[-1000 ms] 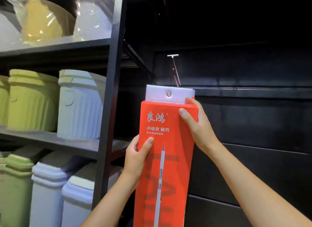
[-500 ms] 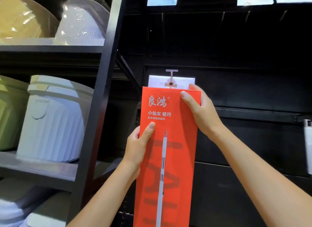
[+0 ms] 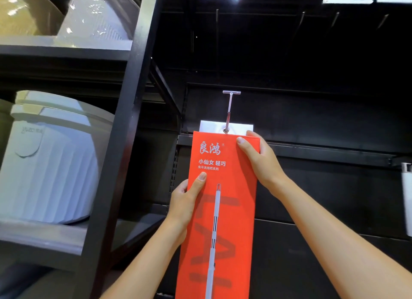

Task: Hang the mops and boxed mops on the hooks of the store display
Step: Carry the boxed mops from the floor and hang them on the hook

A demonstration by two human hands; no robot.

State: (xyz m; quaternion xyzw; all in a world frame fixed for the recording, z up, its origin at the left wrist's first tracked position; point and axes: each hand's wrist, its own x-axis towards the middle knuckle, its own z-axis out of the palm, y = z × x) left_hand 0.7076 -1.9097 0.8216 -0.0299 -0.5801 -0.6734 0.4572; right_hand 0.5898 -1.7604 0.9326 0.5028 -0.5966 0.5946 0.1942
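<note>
The left hand (image 3: 185,200) grips the left edge of a tall orange cardboard box (image 3: 225,220). Its thumb lies flat on the front and the other fingers go round behind, out of sight. The right hand (image 3: 262,165) holds the top right corner of the same box, thumb on the front, fingers curled over the edge. Both arms reach up from the bottom of the view.

The box stands upright between the two hands. It has white writing near the top and a picture of a long white mop pole down its middle. A white card tab (image 3: 209,126) sticks up from the top of the box, with a small metal ring hole (image 3: 226,130) in it. A thin metal hook (image 3: 229,107) with a flat bar at its tip comes out from the black back wall (image 3: 323,120), and its rod goes into the ring hole.

To the left stands a black metal shelf post (image 3: 124,142). Past it, a big white ribbed plastic bin (image 3: 51,165) sits on a grey shelf (image 3: 40,234). Things wrapped in clear plastic (image 3: 98,18) sit on the shelf above. A white thing (image 3: 406,187) shows at the far right edge, too cut off to tell what it is.
</note>
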